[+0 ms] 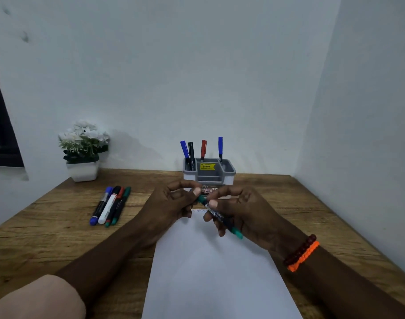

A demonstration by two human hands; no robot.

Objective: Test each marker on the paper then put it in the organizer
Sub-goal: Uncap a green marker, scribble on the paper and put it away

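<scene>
**Both grips on the green marker, over the paper's far end**

Grip status first: my right hand (240,210) is clenched round the barrel of the green marker (220,217), thumb on top, fingers curled under. My left hand (174,201) pinches the marker's far end (cap or tip, I can't tell which, the fingers cover it). The marker lies slanted, its green tail end sticking out below the right palm toward me.

Both hands sit above the far edge of the white paper (215,277), which lies on the wooden tabletop (47,231) w/ a faint scribble line (200,210) just under the left hand.

The grey organizer (208,172) stands behind the hands, near the wall, yellow price sticker on its front. It holds 4 markers upright: blue (184,149) and black (191,155) at left, red (203,149) in the middle, another blue (220,147) at right.

Left of the paper, well apart from the hands, a small group of loose markers (109,206) lies side by side on the tabletop. White potted flowers (83,150) in the far-left corner. Orange and dark bead bracelets (301,253) on the right wrist.
</scene>
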